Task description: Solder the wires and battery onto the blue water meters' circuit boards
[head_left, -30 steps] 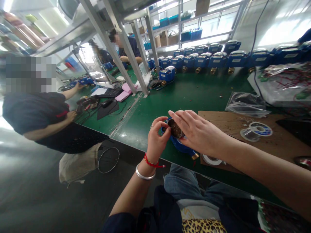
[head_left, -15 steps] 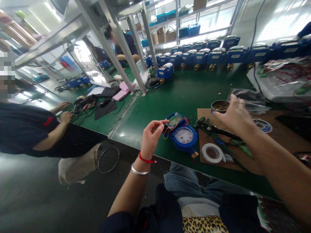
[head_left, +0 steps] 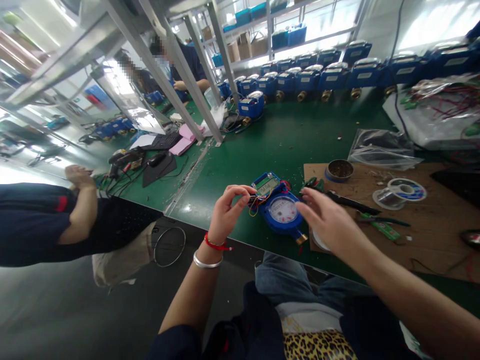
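A blue water meter with a round clear dial and a brass fitting lies on the green bench in front of me. At its upper end sits a small LCD circuit board, with thin coloured wires looping from it. My left hand is at the board's left edge, thumb and forefinger pinched; what is between the fingertips is too small to make out. My right hand hovers at the right side of the dial, fingers apart and holding nothing visible. Beneath it, a white tape roll is mostly covered.
On a cardboard sheet are a round tin, a solder wire spool and tools. A plastic bag lies behind. Several blue meters line the back. A co-worker's arm is at left, beyond metal posts.
My right hand has left the round tin and come left and down to the meter's dial. The left hand stays pinched by the board. The co-worker at left has raised a hand.
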Tool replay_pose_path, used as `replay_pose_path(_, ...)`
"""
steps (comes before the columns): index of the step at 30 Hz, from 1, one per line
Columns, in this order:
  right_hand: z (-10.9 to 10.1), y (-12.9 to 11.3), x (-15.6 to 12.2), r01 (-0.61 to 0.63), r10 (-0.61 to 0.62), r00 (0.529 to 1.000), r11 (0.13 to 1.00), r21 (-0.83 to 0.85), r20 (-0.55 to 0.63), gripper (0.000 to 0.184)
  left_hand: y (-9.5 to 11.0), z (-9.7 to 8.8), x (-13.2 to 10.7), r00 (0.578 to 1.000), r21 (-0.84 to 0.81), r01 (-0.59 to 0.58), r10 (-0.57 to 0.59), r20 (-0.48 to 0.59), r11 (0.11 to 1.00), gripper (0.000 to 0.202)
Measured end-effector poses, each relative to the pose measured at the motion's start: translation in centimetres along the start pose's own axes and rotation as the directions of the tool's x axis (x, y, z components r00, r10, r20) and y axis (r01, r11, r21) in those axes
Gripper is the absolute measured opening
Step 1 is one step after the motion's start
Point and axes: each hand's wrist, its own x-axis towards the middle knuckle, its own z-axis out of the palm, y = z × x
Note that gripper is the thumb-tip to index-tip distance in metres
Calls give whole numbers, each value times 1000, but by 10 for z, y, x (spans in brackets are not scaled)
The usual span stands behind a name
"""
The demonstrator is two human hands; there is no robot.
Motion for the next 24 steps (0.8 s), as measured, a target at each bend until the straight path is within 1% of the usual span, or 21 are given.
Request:
replay_pose_path(2,19,-23,-20,-37,36,999,998,59,15,63,-2,-1,2,998,-56,42,-40,44,998,13)
replay_pose_path(3,26,-30,-25,-63,63,998,994,86,4,64,-3,-1,3,997,-65,53,-49,63,996,13)
replay_pose_path(5,35,-36,-24,-92,95,995,985,145,-12,61,-4,-2,2,995,-52,62,-58,83,997,14)
replay_pose_path(7,34,-32,-10,-91,94,996,975,203,-5,54,-6,-2,-2,994,-56,73,-68,87,996,15)
replay_pose_path(9,28,-25,11,-76,72,997,967,241,25,48,-6,0,-9,992,-100,97,-88,93,990,15)
replay_pose_path(11,21,-16,33,-64,47,996,961,269,71,44,-4,4,-16,992,-145,104,-92,92,984,14)
replay_pose_path(14,16,-5,58,-76,31,988,950,303,152,39,2,13,-21,993,-137,92,-81,86,986,14)
replay_pose_path(16,16,0,66,-84,31,985,948,306,172,38,7,19,-19,992,-123,98,-87,93,988,14)
replay_pose_path(18,17,4,68,-54,9,989,953,298,149,37,12,24,-13,986,-129,123,-106,129,984,13)
replay_pose_path(21,19,6,68,5,-41,992,961,277,123,36,18,26,-3,969,-125,170,-143,199,978,13)
replay_pose_path(24,21,5,70,17,-44,993,972,234,112,38,23,27,4,960,-75,190,-170,223,979,13)
